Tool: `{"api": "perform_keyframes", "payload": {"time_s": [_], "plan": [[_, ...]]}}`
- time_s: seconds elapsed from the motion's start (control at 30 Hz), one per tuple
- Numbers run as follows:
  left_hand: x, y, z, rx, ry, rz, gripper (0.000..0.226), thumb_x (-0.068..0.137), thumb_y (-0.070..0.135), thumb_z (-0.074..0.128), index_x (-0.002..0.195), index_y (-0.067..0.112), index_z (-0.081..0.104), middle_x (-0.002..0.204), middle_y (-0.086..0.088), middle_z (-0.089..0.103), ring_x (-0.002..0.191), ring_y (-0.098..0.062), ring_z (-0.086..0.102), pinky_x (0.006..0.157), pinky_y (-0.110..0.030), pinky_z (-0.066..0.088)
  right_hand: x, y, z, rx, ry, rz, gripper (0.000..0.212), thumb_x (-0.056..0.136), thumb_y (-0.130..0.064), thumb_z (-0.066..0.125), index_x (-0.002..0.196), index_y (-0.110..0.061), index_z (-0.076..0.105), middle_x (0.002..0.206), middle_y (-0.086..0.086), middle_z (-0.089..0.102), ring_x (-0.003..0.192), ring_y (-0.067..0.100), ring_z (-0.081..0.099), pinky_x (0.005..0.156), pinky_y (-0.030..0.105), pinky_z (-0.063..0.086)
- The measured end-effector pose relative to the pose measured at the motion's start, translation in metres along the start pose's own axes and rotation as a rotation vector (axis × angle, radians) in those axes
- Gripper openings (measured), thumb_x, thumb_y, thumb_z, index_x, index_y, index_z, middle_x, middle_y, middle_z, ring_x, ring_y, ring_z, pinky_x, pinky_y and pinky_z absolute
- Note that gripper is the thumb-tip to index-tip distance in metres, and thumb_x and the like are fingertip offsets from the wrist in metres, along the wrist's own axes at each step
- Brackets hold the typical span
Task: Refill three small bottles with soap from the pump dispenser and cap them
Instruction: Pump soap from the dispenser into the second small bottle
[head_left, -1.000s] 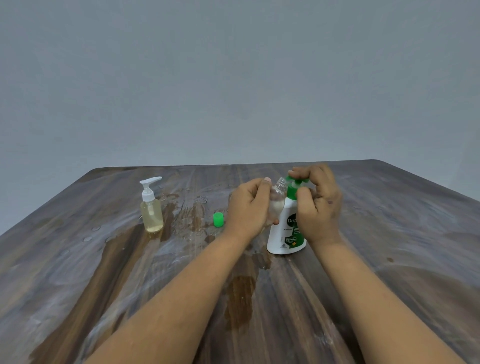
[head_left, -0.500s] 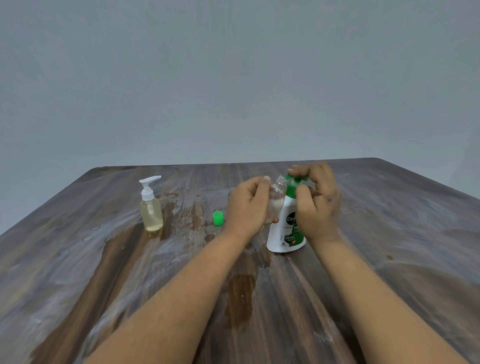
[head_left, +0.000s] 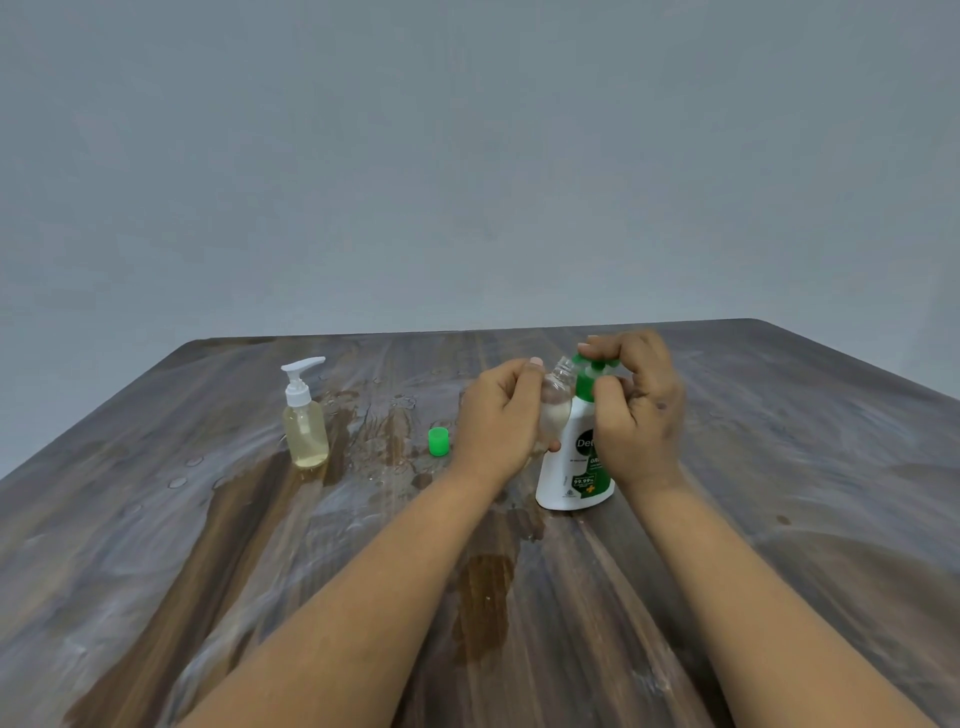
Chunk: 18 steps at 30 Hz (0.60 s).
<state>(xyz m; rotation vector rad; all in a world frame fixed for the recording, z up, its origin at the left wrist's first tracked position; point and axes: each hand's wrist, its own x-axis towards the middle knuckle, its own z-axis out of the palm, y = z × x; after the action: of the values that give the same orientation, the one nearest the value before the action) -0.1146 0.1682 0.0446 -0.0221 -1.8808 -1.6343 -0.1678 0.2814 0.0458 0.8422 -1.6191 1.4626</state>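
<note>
My left hand (head_left: 496, 415) grips a small clear bottle (head_left: 557, 399), tilted with its open neck just under the green nozzle of the pump dispenser (head_left: 574, 467). The dispenser is white with a green label and stands on the wooden table (head_left: 779, 519). My right hand (head_left: 636, 402) wraps round the dispenser's neck, with fingers on top of the green pump head. A loose green cap (head_left: 438, 441) lies on the table to the left of my left hand. Further left stands a small pump bottle (head_left: 305, 415) with a white pump and yellowish liquid inside.
The tabletop has wet patches and droplets around the green cap and in front of the dispenser. A plain grey wall rises behind the table's far edge.
My right hand has lifted slightly over the pump head. The left hand keeps the small bottle at the nozzle, and the rest stays put.
</note>
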Motion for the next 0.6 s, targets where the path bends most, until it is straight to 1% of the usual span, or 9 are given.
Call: {"api": "perform_keyframes", "payload": {"time_s": [0.07, 0.13, 0.2, 0.33, 0.4, 0.47, 0.53, 0.6], "plan": [[-0.0002, 0.0002, 0.0000, -0.005, 0.004, -0.007, 0.045, 0.102, 0.023, 0.047, 0.058, 0.018, 0.055, 0.054, 0.011, 0.059, 0.047, -0.014, 0.058, 0.040, -0.025, 0.049, -0.0004, -0.0011, -0.0005, 0.006, 0.003, -0.013, 0.029, 0.072, -0.008, 0.041, 0.087, -0.006, 0.065, 0.091, -0.004, 0.058, 0.089, 0.000, 0.056, 0.074, 0.016, 0.045], [0.0001, 0.0007, 0.0001, -0.012, -0.002, -0.014, 0.044, 0.102, 0.024, 0.047, 0.060, 0.017, 0.057, 0.050, 0.013, 0.057, 0.044, -0.008, 0.055, 0.041, -0.027, 0.051, -0.0007, -0.0022, -0.0015, 0.016, -0.001, -0.035, 0.033, 0.072, -0.011, 0.040, 0.094, -0.009, 0.065, 0.093, -0.008, 0.058, 0.091, 0.006, 0.058, 0.074, 0.020, 0.046], [0.0005, 0.0008, 0.0001, -0.015, -0.009, -0.015, 0.043, 0.103, 0.024, 0.047, 0.061, 0.017, 0.057, 0.048, 0.014, 0.055, 0.041, -0.005, 0.053, 0.043, -0.030, 0.052, -0.0004, -0.0024, -0.0023, 0.023, -0.007, -0.037, 0.035, 0.072, -0.013, 0.039, 0.096, -0.012, 0.064, 0.094, -0.010, 0.058, 0.091, 0.005, 0.058, 0.076, 0.018, 0.045], [-0.0004, 0.0015, -0.0006, -0.022, -0.011, -0.005, 0.043, 0.103, 0.023, 0.046, 0.061, 0.017, 0.057, 0.049, 0.014, 0.056, 0.044, -0.005, 0.055, 0.042, -0.027, 0.051, 0.0000, -0.0010, -0.0012, 0.024, -0.009, -0.017, 0.031, 0.071, -0.014, 0.040, 0.089, -0.012, 0.064, 0.092, 0.000, 0.060, 0.091, -0.004, 0.055, 0.076, 0.012, 0.042], [-0.0004, 0.0016, -0.0009, -0.020, -0.013, 0.001, 0.042, 0.103, 0.023, 0.046, 0.063, 0.015, 0.058, 0.051, 0.014, 0.057, 0.046, -0.005, 0.056, 0.040, -0.025, 0.050, 0.0000, -0.0004, -0.0004, 0.017, -0.011, -0.008, 0.028, 0.071, -0.013, 0.040, 0.085, -0.011, 0.064, 0.091, 0.003, 0.061, 0.090, -0.004, 0.055, 0.076, 0.012, 0.043], [-0.0004, 0.0016, -0.0006, -0.014, -0.015, 0.002, 0.041, 0.103, 0.023, 0.046, 0.065, 0.014, 0.059, 0.051, 0.014, 0.058, 0.046, -0.004, 0.057, 0.040, -0.025, 0.050, -0.0001, -0.0002, -0.0003, 0.015, -0.010, -0.001, 0.028, 0.071, -0.012, 0.040, 0.084, -0.010, 0.064, 0.090, 0.003, 0.061, 0.090, -0.003, 0.055, 0.075, 0.013, 0.043], [-0.0002, 0.0014, -0.0006, -0.009, -0.014, 0.000, 0.042, 0.103, 0.023, 0.046, 0.064, 0.014, 0.059, 0.053, 0.013, 0.059, 0.048, -0.005, 0.057, 0.042, -0.029, 0.052, -0.0005, -0.0006, -0.0008, 0.011, -0.008, -0.010, 0.030, 0.071, -0.012, 0.040, 0.088, -0.009, 0.065, 0.091, 0.001, 0.060, 0.090, -0.001, 0.055, 0.075, 0.016, 0.044], [0.0006, 0.0002, -0.0010, 0.009, -0.009, 0.009, 0.043, 0.103, 0.024, 0.046, 0.062, 0.015, 0.059, 0.054, 0.012, 0.058, 0.052, -0.012, 0.058, 0.046, -0.036, 0.055, -0.0010, -0.0012, -0.0014, 0.014, -0.011, -0.024, 0.032, 0.071, -0.008, 0.042, 0.093, -0.011, 0.064, 0.093, -0.002, 0.059, 0.091, 0.000, 0.056, 0.076, 0.016, 0.045]]}}
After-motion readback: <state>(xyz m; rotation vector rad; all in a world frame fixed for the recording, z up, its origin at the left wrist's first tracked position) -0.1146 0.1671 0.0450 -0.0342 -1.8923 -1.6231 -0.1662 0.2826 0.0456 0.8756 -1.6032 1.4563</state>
